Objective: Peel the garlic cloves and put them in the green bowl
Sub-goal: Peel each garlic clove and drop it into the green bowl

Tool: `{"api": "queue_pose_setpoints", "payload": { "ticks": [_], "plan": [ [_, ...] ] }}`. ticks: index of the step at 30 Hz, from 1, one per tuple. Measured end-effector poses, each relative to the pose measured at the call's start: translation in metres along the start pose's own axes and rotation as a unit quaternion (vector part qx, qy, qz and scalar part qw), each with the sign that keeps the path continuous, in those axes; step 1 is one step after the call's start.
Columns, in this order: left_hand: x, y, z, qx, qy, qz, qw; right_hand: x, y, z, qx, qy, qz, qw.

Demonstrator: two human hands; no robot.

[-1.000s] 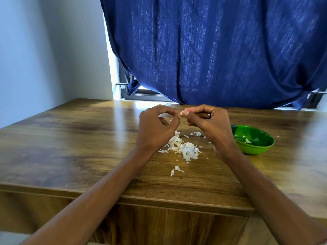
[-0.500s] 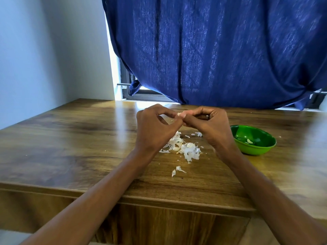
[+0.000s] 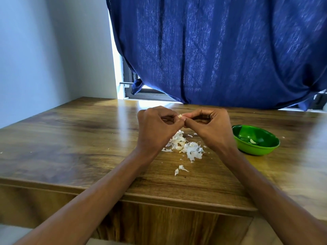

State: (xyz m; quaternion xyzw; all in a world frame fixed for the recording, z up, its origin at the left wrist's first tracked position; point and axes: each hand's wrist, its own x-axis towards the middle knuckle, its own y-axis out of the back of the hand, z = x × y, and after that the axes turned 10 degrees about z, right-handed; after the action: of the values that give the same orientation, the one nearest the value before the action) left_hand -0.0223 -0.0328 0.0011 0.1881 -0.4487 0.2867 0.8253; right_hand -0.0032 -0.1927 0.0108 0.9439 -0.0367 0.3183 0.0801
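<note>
Head view over a wooden worktop [image 3: 74, 142], described from left to right. The left hand [image 3: 155, 129] is raised above the worktop at centre, its fingers [image 3: 174, 114] curled inward and pinching a small pale garlic clove [image 3: 180, 116] at its tip. The right hand [image 3: 210, 128] meets it from the 3 o'clock side, thumb and forefinger likewise curled and pinching the same clove, so that both hands grasp it between them; a dark ring shows on one finger of the right hand. How much skin remains on the clove cannot be told.

Directly below the hands, toward 6 o'clock, lies a heap of white garlic skins [image 3: 187, 147] on the worktop, with what look like one or two unpeeled cloves among them. Two loose flakes [image 3: 179, 169] lie apart from the heap, farther toward 6 o'clock, near the front edge.

At 3 o'clock of the hands, just beside the right wrist, stands the green bowl [image 3: 265, 149], upright on the worktop and touched by neither hand. Inside it rests one pale peeled clove [image 3: 253, 141], near the middle of the floor; the remainder of the interior shows bare green.

At 12 o'clock a dark blue curtain [image 3: 221, 50] hangs behind the worktop, and a strip of window frame [image 3: 139, 91] shows at its lower left
</note>
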Motion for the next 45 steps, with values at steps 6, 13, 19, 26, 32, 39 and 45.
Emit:
{"api": "queue_pose_setpoints", "payload": {
  "ticks": [6, 13, 19, 26, 32, 39, 45],
  "plan": [
    [0.001, -0.001, 0.005, -0.040, 0.045, 0.011, 0.998, 0.004, 0.001, -0.003, 0.036, 0.005, 0.018, 0.999],
    [0.003, -0.002, 0.006, -0.050, 0.079, -0.004, 0.996, 0.004, 0.002, -0.004, 0.115, -0.087, -0.001, 0.989],
    [0.003, -0.003, 0.007, -0.063, 0.100, -0.012, 0.993, 0.005, 0.002, -0.005, 0.133, -0.135, 0.001, 0.982],
    [0.006, -0.002, 0.007, -0.072, 0.139, 0.001, 0.988, 0.004, 0.006, -0.007, 0.131, -0.140, -0.004, 0.981],
    [0.008, -0.001, 0.008, -0.093, 0.177, 0.028, 0.979, 0.005, 0.008, -0.007, 0.151, -0.148, -0.005, 0.977],
    [0.007, -0.003, 0.007, -0.074, 0.209, -0.040, 0.974, 0.009, 0.012, -0.002, 0.137, -0.139, 0.021, 0.981],
    [0.004, -0.002, 0.006, -0.039, 0.193, -0.054, 0.979, 0.012, 0.016, -0.001, 0.127, -0.133, 0.030, 0.983]
  ]
}}
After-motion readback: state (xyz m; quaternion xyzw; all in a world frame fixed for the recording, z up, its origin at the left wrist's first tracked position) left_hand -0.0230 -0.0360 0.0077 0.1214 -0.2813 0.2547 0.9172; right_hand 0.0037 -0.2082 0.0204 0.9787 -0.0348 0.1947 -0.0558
